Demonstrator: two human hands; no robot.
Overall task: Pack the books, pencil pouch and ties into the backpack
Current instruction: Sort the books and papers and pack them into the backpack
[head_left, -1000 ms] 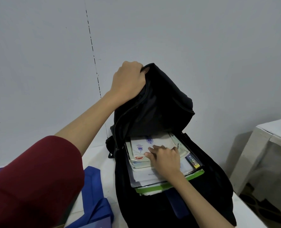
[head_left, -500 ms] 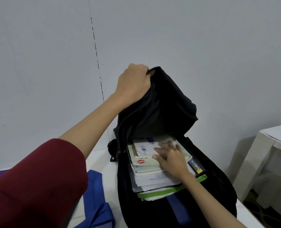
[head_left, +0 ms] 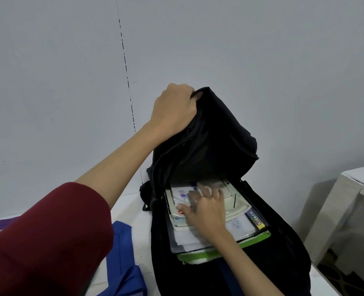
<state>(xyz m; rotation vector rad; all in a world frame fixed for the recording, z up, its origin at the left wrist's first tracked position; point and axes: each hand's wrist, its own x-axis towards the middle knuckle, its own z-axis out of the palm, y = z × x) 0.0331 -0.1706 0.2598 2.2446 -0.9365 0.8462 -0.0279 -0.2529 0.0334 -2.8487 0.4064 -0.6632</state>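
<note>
While the left hand keeps its grip curled round the top edge of the black backpack, holding the flap up and the mouth wide, the right hand has slid further in over the stack of books. A second ago its fingers lay bunched near the left side of the top booklet; now they are spread and blurred with motion, reaching toward the back of the compartment, the palm flat on the paper and gripping nothing. The stack itself sits where it was: small pale booklets on top, a clear plastic folder under them, and a green-edged book lowest, all lying inside the open main compartment but still jutting toward the opening. I judge this as a pushing or settling stroke, seating the books deeper. On the white bench, blue fabric lies beside the bag; whether it is one of the ties I cannot tell. No pencil pouch is in view.
</note>
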